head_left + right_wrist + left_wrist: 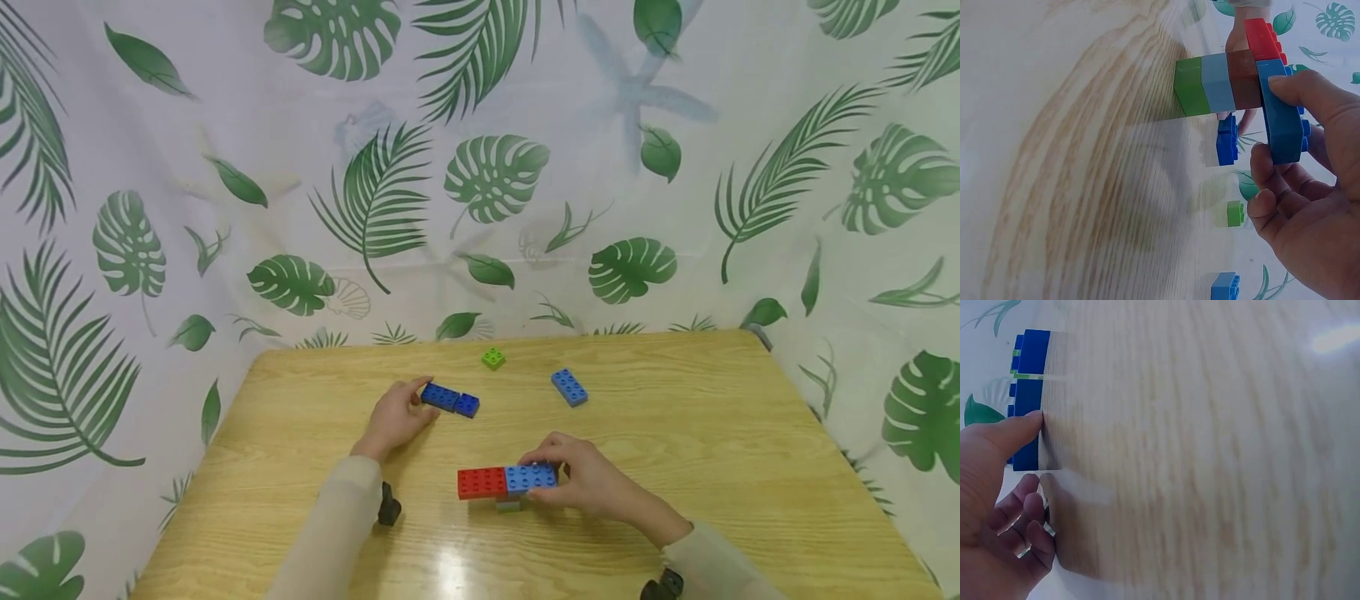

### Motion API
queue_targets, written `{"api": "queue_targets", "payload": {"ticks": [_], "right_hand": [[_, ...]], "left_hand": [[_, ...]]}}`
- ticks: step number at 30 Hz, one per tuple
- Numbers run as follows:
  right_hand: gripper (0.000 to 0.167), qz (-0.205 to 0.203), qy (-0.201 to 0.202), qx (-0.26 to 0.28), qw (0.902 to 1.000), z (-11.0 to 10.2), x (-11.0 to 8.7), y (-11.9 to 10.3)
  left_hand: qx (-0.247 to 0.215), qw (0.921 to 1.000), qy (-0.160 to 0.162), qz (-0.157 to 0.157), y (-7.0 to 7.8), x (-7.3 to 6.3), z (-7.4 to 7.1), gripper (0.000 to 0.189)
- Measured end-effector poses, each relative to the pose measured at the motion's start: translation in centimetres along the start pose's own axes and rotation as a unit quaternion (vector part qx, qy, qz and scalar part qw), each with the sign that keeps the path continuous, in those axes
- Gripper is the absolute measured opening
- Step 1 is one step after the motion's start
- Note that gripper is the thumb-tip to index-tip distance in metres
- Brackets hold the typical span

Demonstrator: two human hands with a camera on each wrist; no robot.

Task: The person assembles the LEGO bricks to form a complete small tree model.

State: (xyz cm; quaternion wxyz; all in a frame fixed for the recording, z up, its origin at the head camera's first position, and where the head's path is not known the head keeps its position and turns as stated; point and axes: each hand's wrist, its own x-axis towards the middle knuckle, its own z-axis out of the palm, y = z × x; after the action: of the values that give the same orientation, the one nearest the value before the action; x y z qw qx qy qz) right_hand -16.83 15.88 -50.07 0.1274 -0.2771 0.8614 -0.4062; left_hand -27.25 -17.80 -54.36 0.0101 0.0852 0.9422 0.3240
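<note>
My left hand (397,419) pinches a long dark blue toy brick (439,397), its thumb flat against the near side in the left wrist view. End to end with that brick lies a short dark blue brick (467,406). My right hand (588,482) grips a lighter blue brick (1285,128) between thumb and fingers. This brick sits beside a red brick (482,482) on top of a column: a brown brick (1244,80), a light blue brick (1217,81) and a green brick (1190,87) at the bottom. Both top bricks overhang the column.
Toward the back of the wooden table (675,392) lie a small lime green brick (492,358) and a blue brick (569,387). A leaf-print cloth (487,275) hangs behind the table and along its sides.
</note>
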Motion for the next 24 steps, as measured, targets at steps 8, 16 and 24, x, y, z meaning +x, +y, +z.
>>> {"api": "queue_targets", "payload": {"ticks": [8,16,24], "right_hand": [[0.032,0.001,-0.002,0.000,1.0000,-0.1,0.1,-0.1],[0.033,-0.001,-0.002,-0.001,1.0000,-0.1,0.2,-0.2],[0.032,0.007,-0.010,-0.001,0.9999,-0.2,0.2,-0.2]], "left_hand": [[0.002,0.9999,-0.003,-0.011,0.1,-0.1,-0.2,0.043],[-0.052,0.9983,-0.008,-0.023,0.4,-1.0,-0.9,0.038],[-0.106,0.9943,0.008,-0.009,1.0,-2.3,-1.2,0.034]]}}
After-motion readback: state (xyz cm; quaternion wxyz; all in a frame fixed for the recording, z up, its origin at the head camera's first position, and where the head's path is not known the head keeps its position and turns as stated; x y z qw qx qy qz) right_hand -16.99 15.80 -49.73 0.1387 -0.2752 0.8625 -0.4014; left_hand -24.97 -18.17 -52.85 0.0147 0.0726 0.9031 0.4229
